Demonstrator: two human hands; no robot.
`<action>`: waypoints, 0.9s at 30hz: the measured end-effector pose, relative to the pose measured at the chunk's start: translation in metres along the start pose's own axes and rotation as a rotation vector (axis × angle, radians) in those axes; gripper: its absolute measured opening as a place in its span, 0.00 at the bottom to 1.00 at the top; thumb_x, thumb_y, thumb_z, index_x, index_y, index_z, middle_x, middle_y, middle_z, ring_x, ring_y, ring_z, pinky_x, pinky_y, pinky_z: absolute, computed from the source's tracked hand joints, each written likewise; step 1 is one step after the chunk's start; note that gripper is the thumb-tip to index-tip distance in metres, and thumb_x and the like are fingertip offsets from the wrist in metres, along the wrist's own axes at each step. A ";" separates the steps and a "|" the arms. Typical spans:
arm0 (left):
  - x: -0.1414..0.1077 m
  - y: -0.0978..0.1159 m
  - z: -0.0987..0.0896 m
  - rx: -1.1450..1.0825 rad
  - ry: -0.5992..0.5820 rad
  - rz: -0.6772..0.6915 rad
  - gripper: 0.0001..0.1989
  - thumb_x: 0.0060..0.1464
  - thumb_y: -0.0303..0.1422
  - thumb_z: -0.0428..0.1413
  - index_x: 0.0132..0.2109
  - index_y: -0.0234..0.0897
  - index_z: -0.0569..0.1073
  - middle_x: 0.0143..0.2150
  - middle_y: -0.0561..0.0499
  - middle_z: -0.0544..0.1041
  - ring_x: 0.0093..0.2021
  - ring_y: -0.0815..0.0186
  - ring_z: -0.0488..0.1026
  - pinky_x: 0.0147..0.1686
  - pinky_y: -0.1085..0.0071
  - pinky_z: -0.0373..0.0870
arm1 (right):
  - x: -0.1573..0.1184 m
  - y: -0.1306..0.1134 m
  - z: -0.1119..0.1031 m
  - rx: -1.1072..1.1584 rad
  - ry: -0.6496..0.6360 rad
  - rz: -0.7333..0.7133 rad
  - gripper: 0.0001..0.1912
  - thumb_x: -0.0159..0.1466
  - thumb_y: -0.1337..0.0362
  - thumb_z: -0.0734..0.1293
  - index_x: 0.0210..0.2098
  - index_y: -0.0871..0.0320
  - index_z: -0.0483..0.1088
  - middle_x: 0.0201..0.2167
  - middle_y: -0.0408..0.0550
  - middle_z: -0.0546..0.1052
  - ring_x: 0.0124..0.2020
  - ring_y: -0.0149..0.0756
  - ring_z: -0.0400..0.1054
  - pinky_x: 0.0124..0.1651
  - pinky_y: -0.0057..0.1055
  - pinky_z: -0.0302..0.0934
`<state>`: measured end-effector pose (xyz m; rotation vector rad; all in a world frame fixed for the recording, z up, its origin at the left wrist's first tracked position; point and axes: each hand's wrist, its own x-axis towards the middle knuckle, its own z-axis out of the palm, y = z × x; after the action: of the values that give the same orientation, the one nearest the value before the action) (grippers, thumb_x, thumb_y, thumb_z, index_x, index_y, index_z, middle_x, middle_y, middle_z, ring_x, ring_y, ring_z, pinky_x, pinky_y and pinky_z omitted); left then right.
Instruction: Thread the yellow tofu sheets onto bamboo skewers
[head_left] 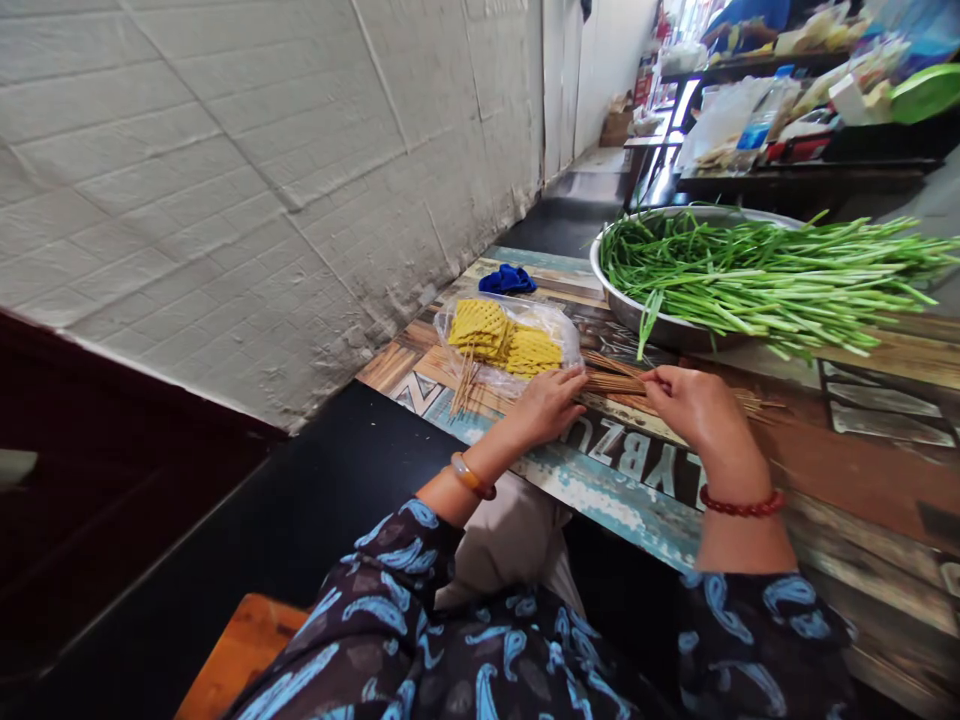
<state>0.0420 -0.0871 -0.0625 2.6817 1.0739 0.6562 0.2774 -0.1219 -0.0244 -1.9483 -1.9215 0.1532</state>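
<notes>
A bundle of thin wooden skewers (616, 383) lies on the table between my hands. My right hand (694, 402) is closed in a pinch at the bundle's right part, with skewers at its fingertips. At the left end of the bundle rests my left hand (549, 402), its thumb and fingers apart, beside a clear plastic bag (571, 340). On the bag lie two stacks of yellow, slit-patterned food slices (480, 328). A few more skewers (465, 386) stick out from the near side of the left stack. My left palm is hidden.
A metal basin (606, 275) heaped with long green stalks (765, 280) stands at the back right of the patterned table (645, 520). A blue cloth (508, 279) lies behind the bag. The wall (300, 150) borders the left; a cluttered table and a person are beyond.
</notes>
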 end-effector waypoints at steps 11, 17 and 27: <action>-0.020 -0.033 -0.026 -0.067 0.334 -0.347 0.13 0.61 0.29 0.52 0.49 0.37 0.77 0.53 0.41 0.79 0.56 0.58 0.74 0.59 0.57 0.70 | 0.000 -0.042 0.040 0.125 -0.022 -0.295 0.21 0.71 0.66 0.57 0.58 0.57 0.73 0.48 0.55 0.82 0.46 0.44 0.77 0.49 0.35 0.67; -0.004 -0.055 -0.026 0.054 0.300 -0.522 0.13 0.57 0.26 0.54 0.49 0.33 0.76 0.52 0.35 0.78 0.56 0.51 0.74 0.60 0.51 0.65 | 0.005 -0.030 0.051 0.020 -0.066 -0.247 0.20 0.71 0.69 0.57 0.55 0.58 0.75 0.44 0.55 0.83 0.45 0.43 0.78 0.49 0.34 0.68; 0.010 -0.062 -0.020 -0.003 0.333 -0.671 0.16 0.55 0.28 0.57 0.50 0.32 0.76 0.48 0.36 0.79 0.52 0.53 0.75 0.57 0.57 0.67 | 0.004 -0.027 0.060 0.131 -0.028 -0.278 0.20 0.70 0.70 0.57 0.56 0.61 0.75 0.48 0.55 0.82 0.49 0.43 0.77 0.53 0.36 0.68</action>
<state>0.0011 -0.0354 -0.0613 2.0257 1.9110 0.9566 0.2310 -0.1061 -0.0685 -1.5856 -2.1199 0.2214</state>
